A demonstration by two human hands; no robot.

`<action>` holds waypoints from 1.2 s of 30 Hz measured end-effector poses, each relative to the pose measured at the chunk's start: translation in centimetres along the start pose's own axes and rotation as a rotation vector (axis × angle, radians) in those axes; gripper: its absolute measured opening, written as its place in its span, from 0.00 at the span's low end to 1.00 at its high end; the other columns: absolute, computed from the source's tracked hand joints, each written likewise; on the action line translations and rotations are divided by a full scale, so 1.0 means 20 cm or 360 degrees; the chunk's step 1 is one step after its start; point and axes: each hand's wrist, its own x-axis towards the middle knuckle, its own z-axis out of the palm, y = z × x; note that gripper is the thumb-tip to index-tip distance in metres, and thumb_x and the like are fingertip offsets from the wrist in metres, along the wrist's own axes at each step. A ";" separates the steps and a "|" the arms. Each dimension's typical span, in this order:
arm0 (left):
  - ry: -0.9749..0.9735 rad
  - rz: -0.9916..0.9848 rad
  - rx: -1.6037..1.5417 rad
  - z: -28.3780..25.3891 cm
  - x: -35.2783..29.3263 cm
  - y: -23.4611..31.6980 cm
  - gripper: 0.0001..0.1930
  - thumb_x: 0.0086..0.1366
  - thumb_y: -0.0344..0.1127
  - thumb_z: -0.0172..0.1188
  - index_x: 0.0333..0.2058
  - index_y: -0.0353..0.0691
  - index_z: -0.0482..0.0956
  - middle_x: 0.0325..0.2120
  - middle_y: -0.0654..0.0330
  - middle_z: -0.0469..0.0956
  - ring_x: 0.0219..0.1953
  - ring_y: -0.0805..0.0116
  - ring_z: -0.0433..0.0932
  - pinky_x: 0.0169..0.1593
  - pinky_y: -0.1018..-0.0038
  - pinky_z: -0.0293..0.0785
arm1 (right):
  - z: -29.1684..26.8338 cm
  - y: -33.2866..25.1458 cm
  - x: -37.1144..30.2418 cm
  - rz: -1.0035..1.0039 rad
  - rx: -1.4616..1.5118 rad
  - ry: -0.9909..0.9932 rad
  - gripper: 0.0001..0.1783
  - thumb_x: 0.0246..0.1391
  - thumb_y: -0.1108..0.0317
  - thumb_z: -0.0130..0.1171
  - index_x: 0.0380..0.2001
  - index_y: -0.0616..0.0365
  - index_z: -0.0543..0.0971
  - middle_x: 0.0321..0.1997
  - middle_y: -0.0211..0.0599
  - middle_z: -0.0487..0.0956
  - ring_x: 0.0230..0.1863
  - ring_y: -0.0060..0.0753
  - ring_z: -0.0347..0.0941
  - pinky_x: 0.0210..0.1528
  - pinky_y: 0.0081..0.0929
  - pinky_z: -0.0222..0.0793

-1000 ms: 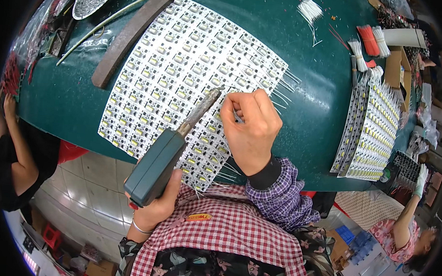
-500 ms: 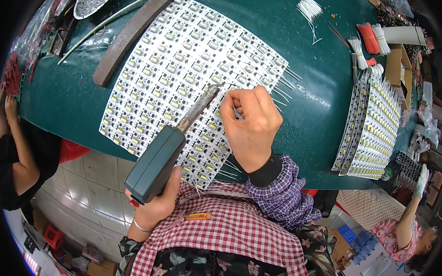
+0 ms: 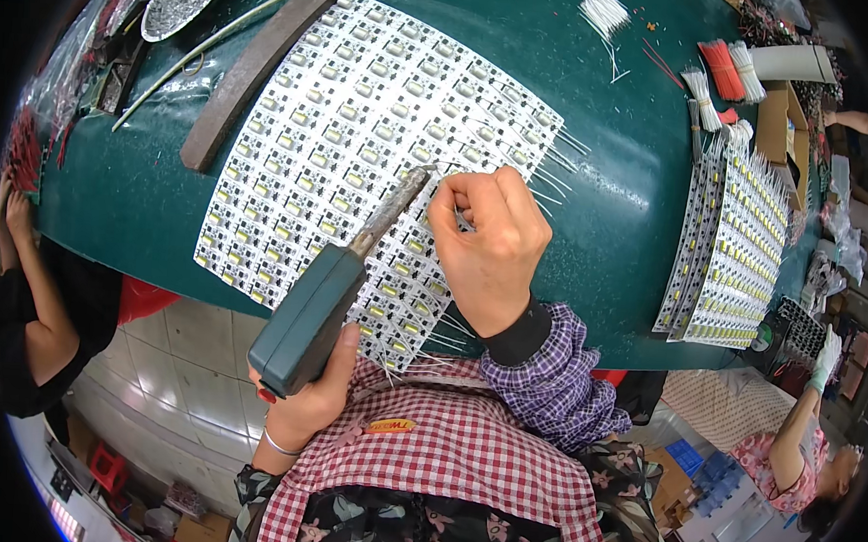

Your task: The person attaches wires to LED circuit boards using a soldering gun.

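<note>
My left hand is closed around the dark green handle of a soldering gun. Its worn metal barrel slants up over a white LED circuit board panel, with the tip right beside my right fingertips. My right hand is in a pinch just above the panel, a thin white wire at its fingertips; the fingers hide most of it. Rows of small yellowish LEDs cover the panel. Several white wires stick out past its right edge, and more at its lower corner.
A brown bar lies against the panel's left edge, beside a thin rod and a metal dish. Loose white wires, red wire bundles and stacked LED panels lie to the right. Other people are at both sides.
My right hand has shifted very slightly left, and the soldering gun's tip stays at nearly the same spot. Another person's hand has come into view at the far right.
</note>
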 end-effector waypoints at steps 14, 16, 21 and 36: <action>0.0008 0.0093 -0.0027 -0.04 -0.04 0.05 0.11 0.61 0.26 0.67 0.40 0.26 0.82 0.37 0.52 0.83 0.35 0.65 0.83 0.40 0.72 0.78 | 0.00 -0.01 0.00 -0.0002 0.0003 -0.0002 0.09 0.39 0.82 0.65 0.23 0.59 0.75 0.24 0.38 0.67 0.25 0.41 0.70 0.24 0.36 0.66; 0.0026 0.0071 -0.0056 -0.03 -0.04 0.05 0.10 0.60 0.26 0.68 0.39 0.26 0.82 0.36 0.52 0.84 0.34 0.65 0.83 0.38 0.72 0.78 | 0.00 0.00 0.00 0.0001 0.0012 -0.0001 0.09 0.39 0.82 0.65 0.23 0.59 0.74 0.24 0.38 0.68 0.25 0.41 0.70 0.24 0.36 0.66; 0.0063 0.0118 -0.0039 -0.04 -0.05 0.04 0.10 0.59 0.26 0.69 0.38 0.26 0.82 0.33 0.52 0.84 0.31 0.66 0.83 0.36 0.72 0.78 | -0.02 -0.01 0.00 0.0014 0.0030 -0.0034 0.08 0.41 0.81 0.65 0.25 0.60 0.76 0.26 0.38 0.68 0.27 0.41 0.71 0.27 0.36 0.67; 0.0159 0.0064 -0.0007 -0.03 -0.05 0.04 0.10 0.57 0.26 0.69 0.38 0.28 0.83 0.32 0.53 0.84 0.29 0.66 0.83 0.34 0.73 0.78 | -0.26 0.00 0.01 0.0045 0.0045 -0.0273 0.09 0.46 0.82 0.64 0.33 0.62 0.81 0.30 0.38 0.73 0.32 0.41 0.72 0.33 0.35 0.70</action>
